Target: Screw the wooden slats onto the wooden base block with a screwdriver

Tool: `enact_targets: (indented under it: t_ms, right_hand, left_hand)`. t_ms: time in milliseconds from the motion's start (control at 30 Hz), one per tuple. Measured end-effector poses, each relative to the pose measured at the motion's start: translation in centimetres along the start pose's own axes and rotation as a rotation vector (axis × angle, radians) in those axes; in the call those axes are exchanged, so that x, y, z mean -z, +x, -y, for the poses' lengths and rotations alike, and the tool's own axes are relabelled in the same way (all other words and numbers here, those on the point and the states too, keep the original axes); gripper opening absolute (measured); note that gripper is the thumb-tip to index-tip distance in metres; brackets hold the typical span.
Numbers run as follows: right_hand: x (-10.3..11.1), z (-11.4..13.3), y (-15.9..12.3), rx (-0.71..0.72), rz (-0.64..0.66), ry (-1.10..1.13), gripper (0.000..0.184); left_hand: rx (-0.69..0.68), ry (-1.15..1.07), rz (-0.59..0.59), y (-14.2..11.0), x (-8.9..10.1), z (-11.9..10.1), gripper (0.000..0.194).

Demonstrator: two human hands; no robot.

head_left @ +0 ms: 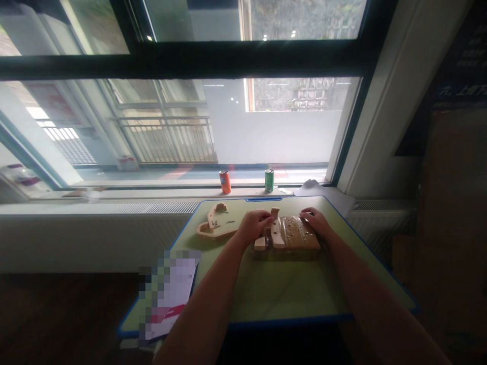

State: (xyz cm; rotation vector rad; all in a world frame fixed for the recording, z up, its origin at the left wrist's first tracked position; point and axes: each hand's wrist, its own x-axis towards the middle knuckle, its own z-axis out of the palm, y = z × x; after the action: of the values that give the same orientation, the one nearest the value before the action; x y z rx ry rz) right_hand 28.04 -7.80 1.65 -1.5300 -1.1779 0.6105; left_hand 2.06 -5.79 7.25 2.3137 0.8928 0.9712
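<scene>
A brown block point(309, 240) with a shiny, clear-looking covering and several small holes in its top lies on the table. Across its left part sit pale wooden pieces; one taller piece point(278, 235) has dark holes in it. My left hand point(254, 226) has its fingers pinched at the upper part of that pale piece. At the block's far right corner, my right hand point(316, 221) curls over the edge, its fingertips partly hidden. Left of the block lie pale angled wooden parts point(217, 234), with several small metal pins or screws point(230, 221) among them.
The green table point(281, 289) has a blue rim. A partly pixelated paper point(178, 284) lies at its left front. On the windowsill beyond stand an orange can point(225, 182) and a green can point(269, 180). Grey cloth or paper point(323, 190) lies behind the right corner.
</scene>
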Motion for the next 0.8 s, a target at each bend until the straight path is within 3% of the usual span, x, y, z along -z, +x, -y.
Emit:
enact_targets:
  t_ms: [300,467,533,633,800]
  right_hand:
    - [0.0,0.1,0.2,0.068,-0.014,-0.114,0.024]
    - [0.6,3.3,-1.9,0.201,-0.034,-0.225,0.019]
    - [0.2,5.4,-3.7,0.334,0.047,-0.299,0.024]
    - [-1.2,8.0,-6.2,0.558,0.309,-0.485,0.028]
    - [-2.5,9.2,-7.8,0.645,0.368,-0.660,0.027]
  left_hand:
    - [0.042,-0.019,0.087,-0.3,0.9,-1.0,0.029]
    - [0.089,-0.078,0.050,-0.3,0.8,-0.7,0.031]
    - [0.109,-0.131,0.018,-0.2,0.7,-0.5,0.032]
    - [0.120,-0.191,-0.012,-0.2,0.7,-0.3,0.033]
    - [0.116,-0.118,0.001,-0.2,0.6,-0.2,0.032]
